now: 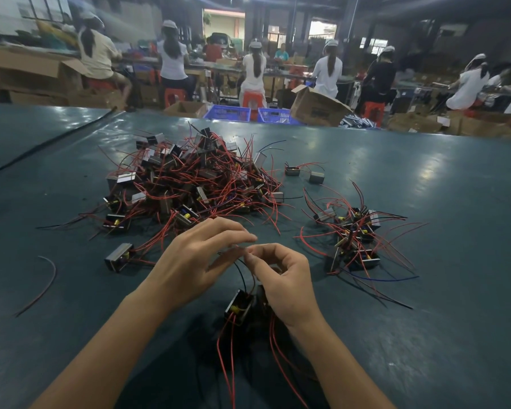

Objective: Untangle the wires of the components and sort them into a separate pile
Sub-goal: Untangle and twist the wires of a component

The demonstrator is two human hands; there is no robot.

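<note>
Left grip: left hand (pixel 195 261) pinches the wires (pixel 243 276).
Right grip: right hand (pixel 283 278) pinches the same wires.
Risk, six o'clock: a hard pull could tear wires from the component (pixel 238 308).
Risk, three o'clock: trailing ends could snag the sorted pile (pixel 354 237).

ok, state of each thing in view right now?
left hand, pinching the wires
right hand, pinching the wires
component, below the hands, wires led up to them
big pile, tangled
small pile, set apart on right
loose red wire, lying alone, left
</note>
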